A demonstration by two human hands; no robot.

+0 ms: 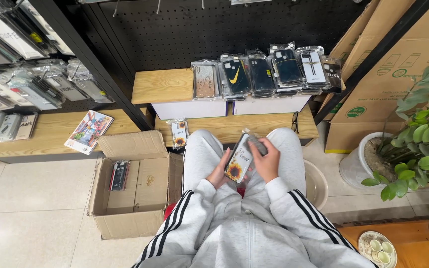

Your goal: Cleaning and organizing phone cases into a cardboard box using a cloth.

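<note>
Over my lap, I am gripping a sunflower case (pixel 238 160) in my left hand (pixel 219 171), my right hand (pixel 265 160) fingers clenching its top edge, apparently sorting stock; next calls for choosing the box (pixel 127 198) or shelf (pixel 162 85).

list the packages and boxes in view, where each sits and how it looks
Sunflower phone case: clear sleeve, held by left hand and right hand.
Packaged cases: row on the upper wooden shelf, mostly dark.
Open cardboard box: brown, floor left.
Large cartons: brown, green marks, right.
</note>
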